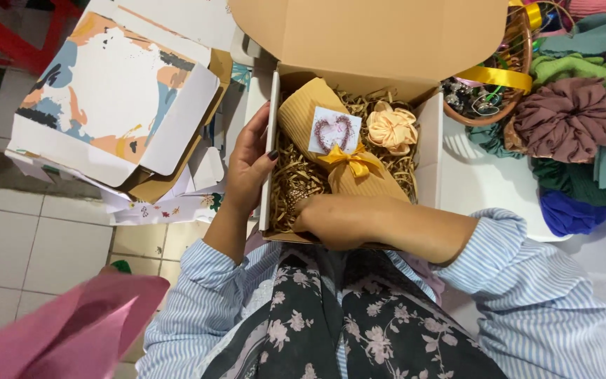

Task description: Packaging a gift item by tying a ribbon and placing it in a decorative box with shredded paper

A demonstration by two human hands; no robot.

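Observation:
An open cardboard box point(429, 151) rests on my lap against a white table. Inside, on shredded paper filling point(296, 165), lies a folded mustard cloth point(359, 184) tied with a yellow ribbon bow point(354, 160) and topped by a small white card with a heart point(334, 131). A peach scrunchie point(391, 127) sits beside it. My left hand point(248, 168) holds the box's left wall, fingers curled over the rim. My right hand point(331, 219) reaches into the box's near left corner, touching a small gold object point(296, 198) in the filling.
Flat printed cardboard boxes point(110, 105) are stacked at the left over a tiled floor. A wicker basket point(506, 77) with ribbons, plus mauve, green and blue scrunchies and cloths point(569, 119), lie at the right. Pink fabric point(64, 330) shows at the lower left.

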